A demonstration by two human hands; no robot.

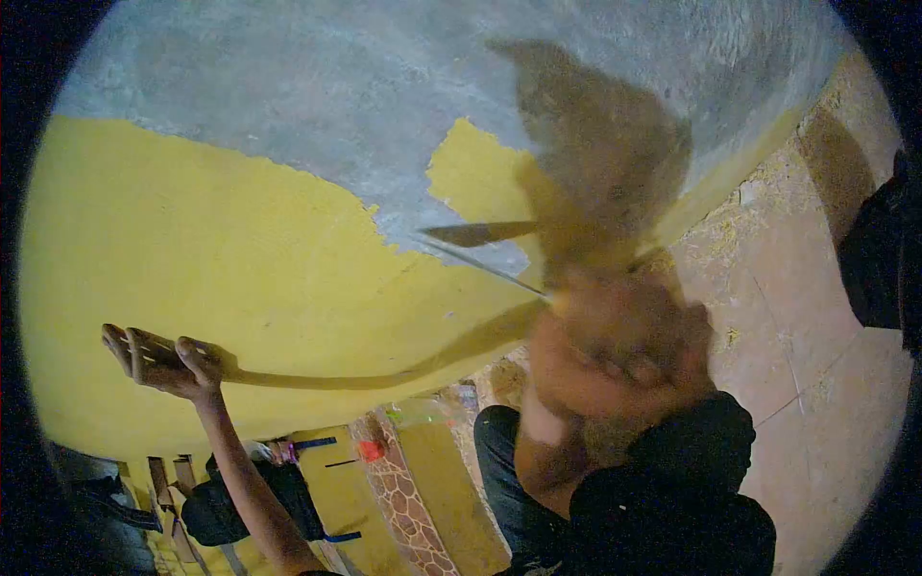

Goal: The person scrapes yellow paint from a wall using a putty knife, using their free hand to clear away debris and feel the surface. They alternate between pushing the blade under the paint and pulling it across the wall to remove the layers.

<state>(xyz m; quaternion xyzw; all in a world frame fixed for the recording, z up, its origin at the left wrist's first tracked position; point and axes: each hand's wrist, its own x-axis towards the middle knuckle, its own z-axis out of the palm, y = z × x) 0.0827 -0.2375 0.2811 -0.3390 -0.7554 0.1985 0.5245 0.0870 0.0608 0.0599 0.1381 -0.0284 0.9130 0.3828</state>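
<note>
A yellow painted wall (240, 259) fills much of the view, its paint gone over a large area of grey plaster (317, 77) with a ragged border. My right hand (615, 355), smeared by motion, is closed around a scraper. The scraper's thin metal blade (490, 269) points left, its tip at the grey plaster by the torn paint edge. A yellow patch (475, 168) remains just above the blade. My left hand (163, 360) rests at the yellow wall on the far left, fingers extended and slightly bent, holding nothing visible.
Paint flakes (715, 230) lie along the wall's foot and over the tiled floor (768, 298). A dark object (879, 254) stands at the right edge. Below are a black bag (264, 499), a giraffe-patterned strip (408, 499) and my dark-clad knee (701, 432). My right hand casts a large shadow (615, 134).
</note>
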